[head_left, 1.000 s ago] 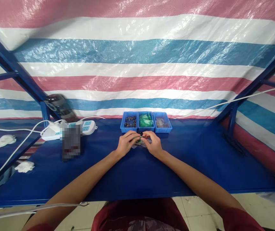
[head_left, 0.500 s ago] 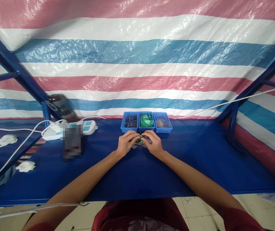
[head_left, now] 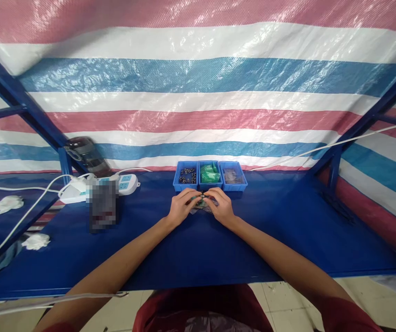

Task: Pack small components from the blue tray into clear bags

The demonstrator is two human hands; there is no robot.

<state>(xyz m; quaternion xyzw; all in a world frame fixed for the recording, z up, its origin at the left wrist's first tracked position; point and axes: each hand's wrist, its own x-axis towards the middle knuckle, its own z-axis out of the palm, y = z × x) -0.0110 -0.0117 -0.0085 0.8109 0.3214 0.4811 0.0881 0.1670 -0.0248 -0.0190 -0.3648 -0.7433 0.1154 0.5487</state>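
My left hand (head_left: 181, 206) and my right hand (head_left: 223, 204) meet over the middle of the blue table. Their fingertips pinch a small part (head_left: 202, 196), dark with a bit of green, too small to name. Below the fingers lies a clear plastic bag (head_left: 201, 206), partly covered by the hands. Just beyond stand three blue bins. The left bin (head_left: 180, 188) holds small dark and brass-coloured parts (head_left: 188, 176), the middle bin (head_left: 212, 186) green packets (head_left: 210, 173), and the right bin (head_left: 236, 187) clear plastic bags (head_left: 231, 176).
On the left are a white power strip (head_left: 129, 184) with cables, a blurred-out dark object (head_left: 103, 205) and a dark bottle (head_left: 89, 154). Crumpled white tissues (head_left: 36, 241) lie further left. A striped tarp (head_left: 198, 101) hangs behind, between blue frame posts (head_left: 336, 159).
Both hands stay at nearly the same place, with the small part slightly turned between the fingertips. The whole view has shifted a little.
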